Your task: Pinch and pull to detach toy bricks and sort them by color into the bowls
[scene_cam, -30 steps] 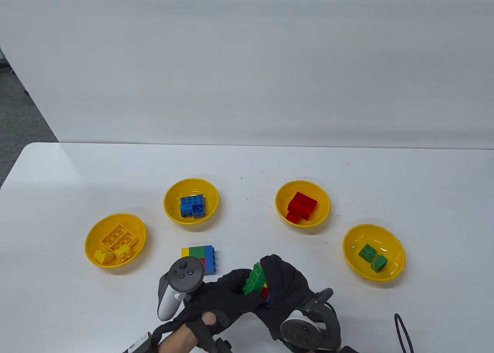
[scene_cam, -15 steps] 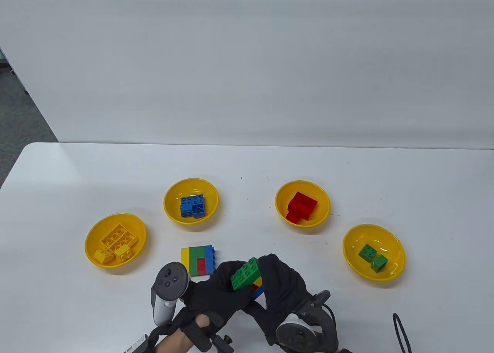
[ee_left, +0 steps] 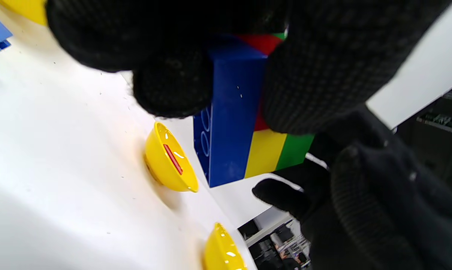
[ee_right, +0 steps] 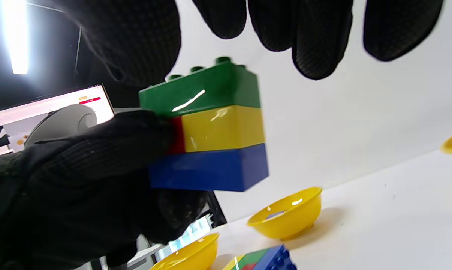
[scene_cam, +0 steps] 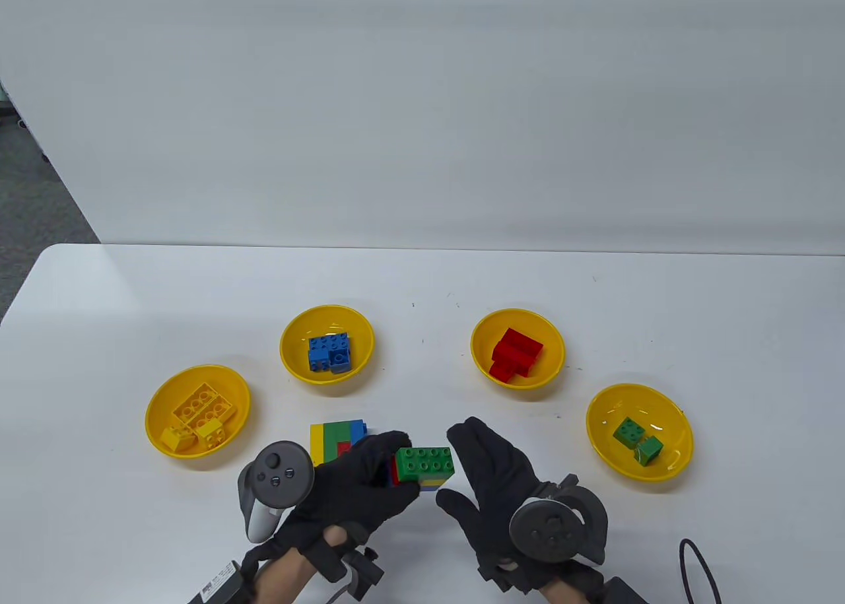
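Looked like an office or lab data-collection room: a plain white table [scene_cam: 132,300] stood against a bare white partition wall [scene_cam: 422,102], with grey carpet [scene_cam: 33,195] at the left edge. A lit computer monitor [ee_right: 61,105] and a ceiling strip light [ee_right: 14,37] showed in the right wrist view; dark cluttered equipment sat behind in the left wrist view.

White desk [scene_cam: 132,300] w/ 4 yellow bowls [scene_cam: 198,411] [scene_cam: 327,344] [scene_cam: 517,348] [scene_cam: 639,431] in an arc; multicolor brick block [scene_cam: 333,436] near front center; black cable [scene_cam: 693,568] at front-right edge.
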A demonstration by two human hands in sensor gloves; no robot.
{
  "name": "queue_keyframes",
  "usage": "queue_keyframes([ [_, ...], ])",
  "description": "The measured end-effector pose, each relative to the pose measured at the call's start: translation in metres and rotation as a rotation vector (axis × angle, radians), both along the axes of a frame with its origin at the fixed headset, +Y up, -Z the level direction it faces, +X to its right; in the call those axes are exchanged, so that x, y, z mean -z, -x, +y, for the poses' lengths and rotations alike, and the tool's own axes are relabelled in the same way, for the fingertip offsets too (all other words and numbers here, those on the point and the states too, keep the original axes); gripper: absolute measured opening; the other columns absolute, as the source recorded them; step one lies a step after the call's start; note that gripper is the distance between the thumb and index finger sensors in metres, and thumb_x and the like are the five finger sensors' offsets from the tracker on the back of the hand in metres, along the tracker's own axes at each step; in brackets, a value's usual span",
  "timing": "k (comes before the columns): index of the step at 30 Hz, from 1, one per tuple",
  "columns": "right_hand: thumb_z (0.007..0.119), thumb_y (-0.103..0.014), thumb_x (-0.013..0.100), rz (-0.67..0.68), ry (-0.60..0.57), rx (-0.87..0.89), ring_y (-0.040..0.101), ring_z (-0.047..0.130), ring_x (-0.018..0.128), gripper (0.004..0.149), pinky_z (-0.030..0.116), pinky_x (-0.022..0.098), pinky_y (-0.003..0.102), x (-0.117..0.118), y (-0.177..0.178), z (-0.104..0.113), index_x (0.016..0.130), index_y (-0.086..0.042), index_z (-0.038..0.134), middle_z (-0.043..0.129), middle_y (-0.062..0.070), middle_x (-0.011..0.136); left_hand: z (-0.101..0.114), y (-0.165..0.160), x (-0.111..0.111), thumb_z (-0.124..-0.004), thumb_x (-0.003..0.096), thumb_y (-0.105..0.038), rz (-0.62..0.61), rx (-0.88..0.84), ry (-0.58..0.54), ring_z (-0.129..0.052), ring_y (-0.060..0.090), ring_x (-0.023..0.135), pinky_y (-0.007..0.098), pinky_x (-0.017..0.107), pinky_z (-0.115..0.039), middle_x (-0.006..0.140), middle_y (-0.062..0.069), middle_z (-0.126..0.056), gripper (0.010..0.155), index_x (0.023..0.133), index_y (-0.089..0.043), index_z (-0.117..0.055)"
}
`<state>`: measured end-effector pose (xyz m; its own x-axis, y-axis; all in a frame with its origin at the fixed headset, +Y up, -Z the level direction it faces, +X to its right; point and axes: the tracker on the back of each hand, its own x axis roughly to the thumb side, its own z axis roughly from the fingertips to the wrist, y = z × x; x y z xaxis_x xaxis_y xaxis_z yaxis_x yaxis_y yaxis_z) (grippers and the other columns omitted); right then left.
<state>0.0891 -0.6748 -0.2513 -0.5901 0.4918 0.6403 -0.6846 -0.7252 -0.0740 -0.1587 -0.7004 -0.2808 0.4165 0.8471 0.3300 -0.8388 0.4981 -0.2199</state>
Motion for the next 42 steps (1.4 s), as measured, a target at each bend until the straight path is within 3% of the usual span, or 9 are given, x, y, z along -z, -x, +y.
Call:
queue_keyframes([
  [6,0.082,-0.033,0.037,0.067,0.115,-0.117,0.052,0.079,0.078,0.07,0.067,0.053,0.074,0.009,0.008,-0.013,0.098,-0.004,0.064,0.065,0.027,0.096,0.0,-0.015,-0.006,-0.109,0.0371,-0.037,-0.058,0.13,-0.041,-0.106,0.033,0.051,0.051,0.034,-0.09,0.091,0.02,-0.089,0.068,0.096,-0.017,-0.08],
  [11,0.079,-0.029,0.029,0.04,0.076,-0.025,0.045,0.094,0.055,0.064,0.08,0.042,0.067,0.009,0.007,-0.012,0.086,0.001,0.077,0.082,0.026,0.08,-0.004,-0.019,-0.009,-0.104,0.0398,-0.042,-0.102,0.127,-0.032,-0.109,0.032,0.052,0.049,0.032,-0.093,0.091,0.019,-0.086,0.068,0.097,-0.02,-0.076],
  [13,0.077,-0.028,0.027,-0.006,0.04,-0.024,0.045,0.095,0.053,0.064,0.081,0.04,0.067,0.006,0.008,-0.011,0.084,0.002,0.078,0.083,0.026,0.078,-0.005,-0.02,-0.008,-0.103,0.0412,-0.042,-0.131,0.1,0.003,-0.11,0.037,0.058,0.052,0.034,-0.094,0.094,0.02,-0.084,0.069,0.099,-0.019,-0.072],
  [18,0.073,-0.028,0.025,-0.041,0.024,-0.032,0.043,0.1,0.049,0.064,0.086,0.036,0.065,0.0,0.012,-0.008,0.08,0.002,0.082,0.088,0.025,0.074,-0.008,-0.02,-0.006,-0.107,0.0388,-0.038,-0.156,0.04,0.028,-0.116,0.034,0.051,0.048,0.029,-0.1,0.087,0.024,-0.092,0.068,0.095,-0.01,-0.08],
  [31,0.07,-0.027,0.024,-0.03,0.23,0.098,0.04,0.106,0.045,0.062,0.092,0.035,0.063,0.009,0.0,-0.007,0.076,0.003,0.087,0.094,0.024,0.07,-0.008,-0.018,-0.003,-0.111,0.0348,-0.032,-0.258,-0.026,0.065,-0.116,0.038,0.051,0.049,0.033,-0.1,0.085,0.027,-0.094,0.067,0.092,-0.008,-0.085],
  [33,0.07,-0.025,0.025,0.015,0.356,0.297,0.043,0.106,0.043,0.062,0.091,0.032,0.065,0.014,-0.008,-0.014,0.076,0.006,0.089,0.095,0.028,0.068,-0.009,-0.015,-0.002,-0.112,0.0351,-0.033,-0.249,-0.04,0.062,-0.116,0.037,0.052,0.048,0.033,-0.101,0.086,0.026,-0.095,0.067,0.092,-0.009,-0.086],
  [35,0.071,-0.026,0.026,0.032,0.402,0.263,0.043,0.103,0.047,0.062,0.088,0.036,0.065,0.016,-0.008,-0.015,0.078,0.005,0.086,0.092,0.027,0.071,-0.008,-0.016,0.0,-0.112,0.0353,-0.034,-0.258,-0.021,0.069,-0.116,0.037,0.051,0.048,0.032,-0.101,0.085,0.027,-0.095,0.067,0.092,-0.009,-0.086],
  [42,0.076,-0.027,0.028,0.02,0.41,0.267,0.045,0.099,0.05,0.062,0.084,0.038,0.066,0.021,-0.012,-0.019,0.082,0.003,0.083,0.088,0.028,0.075,-0.015,-0.014,0.001,-0.109,0.0374,-0.034,-0.232,-0.001,0.115,-0.114,0.036,0.054,0.048,0.035,-0.099,0.088,0.026,-0.092,0.067,0.094,-0.01,-0.082],
])
